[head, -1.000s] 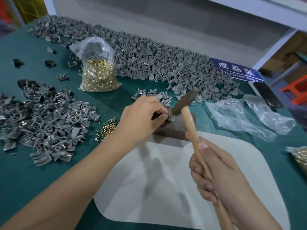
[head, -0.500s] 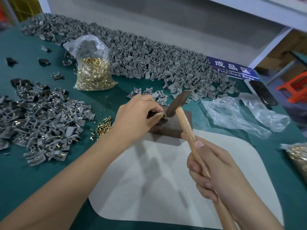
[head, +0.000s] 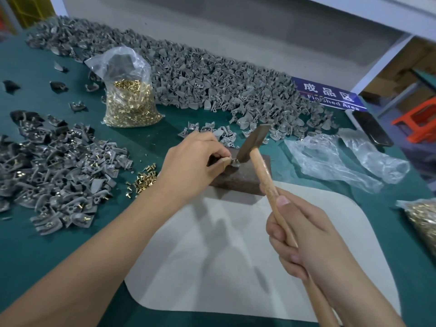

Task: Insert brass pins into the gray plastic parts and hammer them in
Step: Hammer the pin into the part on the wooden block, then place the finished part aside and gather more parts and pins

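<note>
My left hand (head: 195, 162) pinches a small gray plastic part (head: 233, 161) on a dark metal block (head: 245, 179); the part is mostly hidden by my fingers. My right hand (head: 306, 234) grips the wooden handle of a hammer (head: 253, 141). The hammer's lower face touches the part on the block. Loose brass pins (head: 144, 179) lie in a small heap left of my left wrist. A clear bag of brass pins (head: 129, 105) stands behind them.
A long heap of gray parts (head: 200, 76) runs along the back of the green table. Another pile of gray parts with pins (head: 54, 168) lies at the left. Empty plastic bags (head: 330, 161) lie at the right, and a white mat (head: 236, 256) is in front.
The hammer head has come down from above the block onto the part. My left hand has kept its pinch on the part.
</note>
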Available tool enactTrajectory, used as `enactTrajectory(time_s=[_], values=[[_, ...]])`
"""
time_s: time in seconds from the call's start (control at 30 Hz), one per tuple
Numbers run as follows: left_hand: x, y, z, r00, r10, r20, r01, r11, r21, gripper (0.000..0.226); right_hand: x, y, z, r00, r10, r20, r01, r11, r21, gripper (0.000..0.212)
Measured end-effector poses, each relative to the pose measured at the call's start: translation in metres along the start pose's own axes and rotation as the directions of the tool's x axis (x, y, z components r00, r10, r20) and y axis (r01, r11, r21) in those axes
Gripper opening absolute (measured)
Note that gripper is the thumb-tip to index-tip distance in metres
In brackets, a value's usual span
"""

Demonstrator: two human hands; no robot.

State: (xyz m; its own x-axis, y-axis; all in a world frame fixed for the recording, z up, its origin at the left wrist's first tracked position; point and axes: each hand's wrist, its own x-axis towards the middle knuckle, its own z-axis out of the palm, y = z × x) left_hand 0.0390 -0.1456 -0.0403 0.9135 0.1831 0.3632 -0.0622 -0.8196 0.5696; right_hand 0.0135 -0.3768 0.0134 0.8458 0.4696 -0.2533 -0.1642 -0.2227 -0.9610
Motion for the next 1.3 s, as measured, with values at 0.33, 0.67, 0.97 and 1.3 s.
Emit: enactTrajectory(time_s=[0.33, 0.67, 0.97, 1.3], values=[[0.001, -0.001, 0.002, 1.0, -0.013, -0.004, 0.013, 1.0, -0.011, 0.007, 0.003, -0.01, -0.017, 0.996, 0.07, -0.061, -0.066, 0.996, 0.067, 0.039], [-0.002, 0.0, -0.002, 0.995, -0.093, -0.043, 0.082, 0.971, -0.223, 0.004, 0.024, 0.042, -0.049, 0.924, -0.096, -0.369, -0.155, 0.789, -0.594, 0.015], [-0.043, -0.011, -0.042, 0.974, -0.183, -0.131, 0.141, 0.949, -0.281, 0.008, 0.033, 0.01, -0.034, 0.906, -0.16, -0.393, -0.372, 0.144, -0.917, 0.037], [-0.109, -0.095, -0.129, 0.879, -0.331, -0.344, 0.375, 0.924, 0.069, 0.012, 0.07, -0.01, 0.107, 0.894, -0.424, 0.145, 0.339, 0.43, -0.836, 0.012]])
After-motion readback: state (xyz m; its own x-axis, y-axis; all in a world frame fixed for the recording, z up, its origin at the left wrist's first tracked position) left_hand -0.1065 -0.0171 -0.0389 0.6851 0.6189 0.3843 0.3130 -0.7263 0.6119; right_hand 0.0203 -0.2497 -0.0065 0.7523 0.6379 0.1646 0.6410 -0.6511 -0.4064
